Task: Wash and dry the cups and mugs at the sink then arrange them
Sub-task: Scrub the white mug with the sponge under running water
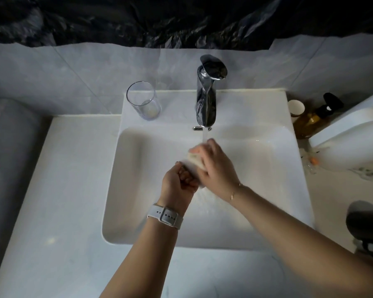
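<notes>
Glass cup, clear and round, is standing upright on the white sink ledge. Over the smooth basin, left hand fingers are curling around a blurred pale cup, its long axis lying diagonally; right hand fingers are wrapping it under the chrome tap water.

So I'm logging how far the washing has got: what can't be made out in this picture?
- Head view: the item under the tap stream is blurred and covered by the right hand and left hand; its kind is unclear.
- Small white cup: partly behind the sink corner and amber pump bottle; contents not visible.
- Dark object: cut off by the right edge.
</notes>
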Demonstrator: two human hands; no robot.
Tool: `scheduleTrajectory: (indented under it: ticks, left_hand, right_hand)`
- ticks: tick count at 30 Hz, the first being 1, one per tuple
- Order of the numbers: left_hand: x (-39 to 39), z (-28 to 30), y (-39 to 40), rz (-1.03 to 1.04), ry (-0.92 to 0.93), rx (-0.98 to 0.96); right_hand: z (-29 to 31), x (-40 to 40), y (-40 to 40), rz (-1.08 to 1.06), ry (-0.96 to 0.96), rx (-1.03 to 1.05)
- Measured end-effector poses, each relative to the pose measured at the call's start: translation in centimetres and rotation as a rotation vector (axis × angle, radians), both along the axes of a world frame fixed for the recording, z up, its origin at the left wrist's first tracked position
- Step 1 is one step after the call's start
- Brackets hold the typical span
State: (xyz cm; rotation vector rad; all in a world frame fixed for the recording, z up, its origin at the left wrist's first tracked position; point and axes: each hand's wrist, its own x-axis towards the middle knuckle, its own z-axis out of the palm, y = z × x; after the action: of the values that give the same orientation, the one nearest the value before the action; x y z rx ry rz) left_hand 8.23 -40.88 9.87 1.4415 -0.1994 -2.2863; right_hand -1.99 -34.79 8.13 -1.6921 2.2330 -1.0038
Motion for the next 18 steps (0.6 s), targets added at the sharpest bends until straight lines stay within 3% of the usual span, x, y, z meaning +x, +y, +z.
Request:
scheduleTrajectory:
  ticks: [4, 9, 13, 18]
  left_hand:
    - [0.4, 0.3, 0.0, -0.015, 0.000, -0.030]
    - [1.2, -0.4, -1.0, -0.066, -0.008, -0.063]
    - [1.0, 0.4, -0.8, -0.120, 0.023, -0.053]
    - [1.7, 0.4, -2.0, -0.204, 0.052, -0.091]
  right_hand:
    - [-1.4, -1.4, 0.5, -0.294, -0.368, -0.053]
    - [-0.5, 0.6, 1.7, -0.044, -0.275, -0.030]
    - [0.6, -2.2, -0.3, -0.379, -0.738, 0.013]
    - [0.9, -2.2, 2.3, -0.421, -1.114, 0.078]
